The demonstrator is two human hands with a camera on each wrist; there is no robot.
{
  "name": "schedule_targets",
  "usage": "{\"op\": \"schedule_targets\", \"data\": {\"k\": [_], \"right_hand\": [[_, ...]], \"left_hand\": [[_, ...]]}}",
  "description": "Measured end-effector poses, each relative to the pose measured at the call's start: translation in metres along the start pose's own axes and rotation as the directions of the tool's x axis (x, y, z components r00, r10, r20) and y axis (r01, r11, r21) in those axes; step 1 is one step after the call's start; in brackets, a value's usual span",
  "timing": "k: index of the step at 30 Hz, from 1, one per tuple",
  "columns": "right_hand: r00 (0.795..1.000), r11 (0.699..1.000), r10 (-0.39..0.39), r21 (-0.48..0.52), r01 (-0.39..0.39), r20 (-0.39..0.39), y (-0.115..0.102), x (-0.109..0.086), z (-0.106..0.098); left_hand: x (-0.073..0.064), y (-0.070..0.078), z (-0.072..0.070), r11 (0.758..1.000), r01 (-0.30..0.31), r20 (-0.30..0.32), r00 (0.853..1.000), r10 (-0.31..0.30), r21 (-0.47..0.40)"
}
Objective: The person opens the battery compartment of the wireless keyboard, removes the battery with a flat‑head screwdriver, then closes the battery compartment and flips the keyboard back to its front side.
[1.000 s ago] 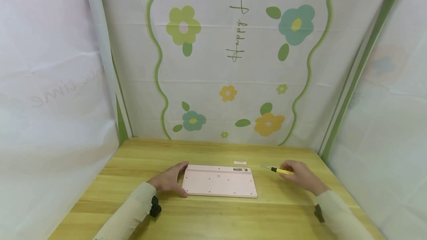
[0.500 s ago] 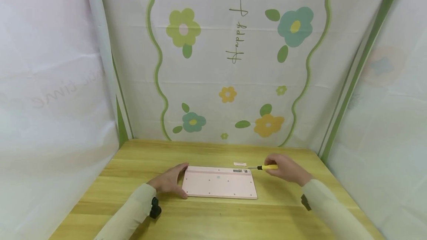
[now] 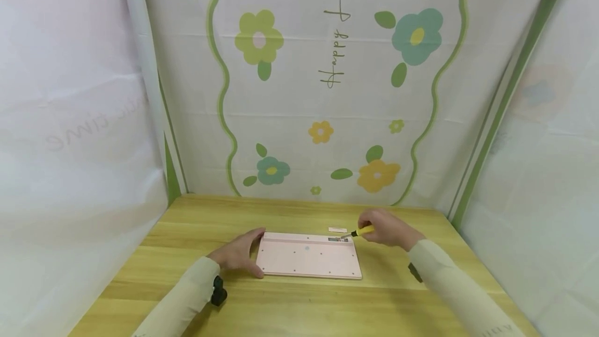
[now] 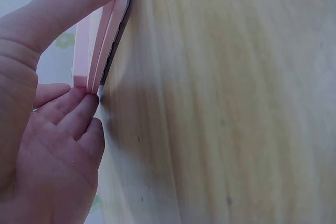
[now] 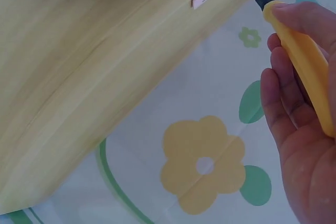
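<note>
A thin pink keyboard point(image 3: 299, 260) lies face down on the wooden table, small screws dotting its back. My left hand point(image 3: 237, 254) holds its left end between thumb and fingers, as the left wrist view shows with the keyboard edge point(image 4: 86, 72). In my right hand point(image 3: 387, 229) is a screwdriver point(image 3: 366, 230) with a yellow handle and black collar. Its metal tip reaches the open battery compartment point(image 3: 334, 240) at the keyboard's back right corner; whether it touches is too small to tell. Right wrist view: fingers wrap the yellow handle point(image 5: 302, 51).
A small pale pink cover point(image 3: 337, 230) lies on the table point(image 3: 299, 303) just behind the keyboard. White flowered curtains point(image 3: 281, 92) enclose the table at the back and both sides.
My right hand has moved left with the screwdriver, bringing its tip from beside the keyboard to over the battery compartment. The left hand and keyboard have stayed in place.
</note>
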State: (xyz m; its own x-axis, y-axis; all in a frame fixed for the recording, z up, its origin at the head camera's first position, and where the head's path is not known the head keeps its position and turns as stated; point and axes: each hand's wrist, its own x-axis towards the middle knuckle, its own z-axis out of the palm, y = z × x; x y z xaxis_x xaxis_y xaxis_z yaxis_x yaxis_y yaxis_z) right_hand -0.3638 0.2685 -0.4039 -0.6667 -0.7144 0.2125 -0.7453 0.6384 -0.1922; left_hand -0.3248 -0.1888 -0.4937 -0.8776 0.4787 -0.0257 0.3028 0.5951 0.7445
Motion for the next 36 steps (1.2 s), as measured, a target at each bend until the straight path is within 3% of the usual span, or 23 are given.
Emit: {"op": "schedule_targets", "data": {"k": [18, 29, 36], "right_hand": [[0.991, 0.997, 0.057, -0.064, -0.050, 0.125, -0.028, 0.028, -0.011], [0.951, 0.968, 0.214, -0.176, -0.176, 0.223, -0.061, 0.057, -0.014], [0.940, 0.958, 0.241, -0.211, -0.192, 0.242, -0.067, 0.064, -0.008]], "left_hand": [[0.003, -0.003, 0.002, 1.000, 0.018, -0.001, 1.000, -0.018, 0.021], [0.005, -0.007, 0.003, 1.000, 0.022, -0.009, 1.000, -0.022, 0.015], [0.004, -0.006, 0.001, 0.999, 0.028, -0.004, 1.000, -0.028, 0.022]]}}
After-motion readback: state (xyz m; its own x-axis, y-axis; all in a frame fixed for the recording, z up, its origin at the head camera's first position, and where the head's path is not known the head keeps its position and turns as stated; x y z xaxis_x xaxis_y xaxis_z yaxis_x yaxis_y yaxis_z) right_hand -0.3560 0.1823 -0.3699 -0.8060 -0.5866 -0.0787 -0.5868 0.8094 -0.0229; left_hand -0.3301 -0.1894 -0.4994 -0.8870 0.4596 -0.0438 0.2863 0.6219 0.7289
